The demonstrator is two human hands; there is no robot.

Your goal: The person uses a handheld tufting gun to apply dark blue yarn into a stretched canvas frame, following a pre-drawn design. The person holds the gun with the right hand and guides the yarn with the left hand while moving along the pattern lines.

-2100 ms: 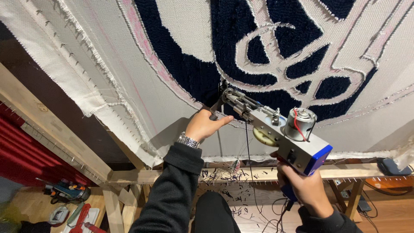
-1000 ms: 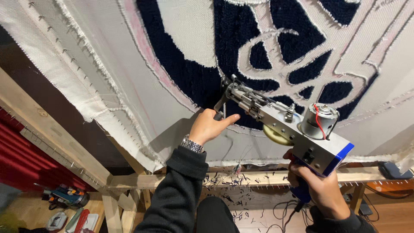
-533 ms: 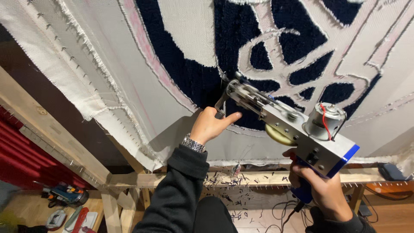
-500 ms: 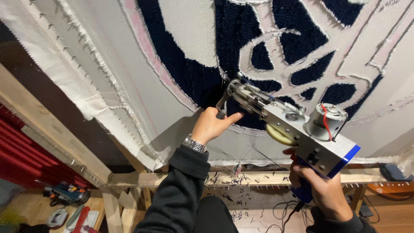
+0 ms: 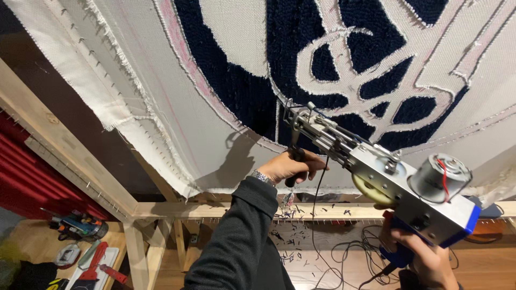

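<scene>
Against the stretched cream backing cloth (image 5: 226, 102) with its dark navy tufted pattern (image 5: 290, 48): silver metal tufting gun with blue rear end (image 5: 387, 182), tilted, needle end touching the cloth at the lower edge of the navy area. Below the gun's front end, left hand (image 5: 293, 166), curled shut around the black front handle (image 5: 294, 161), silver wristwatch (image 5: 262, 176) and dark sleeve (image 5: 236, 236) beneath. Under the gun's blue rear end, right hand (image 5: 424, 255), wrapped around the blue rear grip (image 5: 395, 256), fingers partly hidden by the gun body. On top of the gun near its rear, a small cylindrical grey motor (image 5: 438, 177) with a red wire. Below the cloth, a pale wooden frame beam (image 5: 226, 209), yarn snips scattered along it. Farther below the gun, tangled black cables (image 5: 365, 241) on the wooden floor. Left of the frame and well apart from the gun, tools on the floor (image 5: 80, 231), too small to tell apart.
</scene>
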